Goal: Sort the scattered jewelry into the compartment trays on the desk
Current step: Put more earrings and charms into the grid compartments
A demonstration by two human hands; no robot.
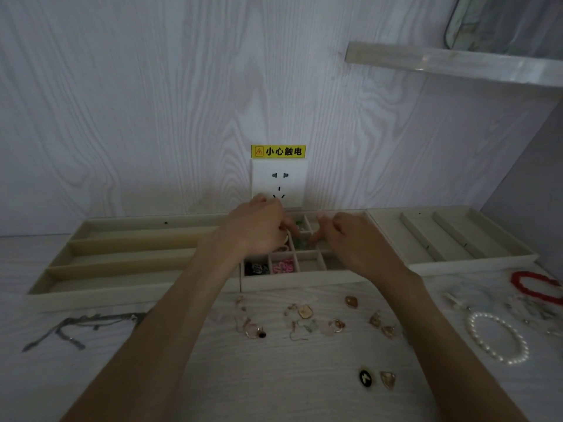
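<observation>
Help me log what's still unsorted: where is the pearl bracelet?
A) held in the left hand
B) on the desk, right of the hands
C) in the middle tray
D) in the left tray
B: the pearl bracelet lies on the desk, outside every tray.

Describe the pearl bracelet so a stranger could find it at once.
Start at the right-hand slotted tray against the wall, then drop to the desk in front of it. The pearl bracelet lies there: an open loop of white beads, nearer you than the red bracelet.

Left grip [259,228], right grip [350,239]: fingers curled, arms outstretched.
</observation>
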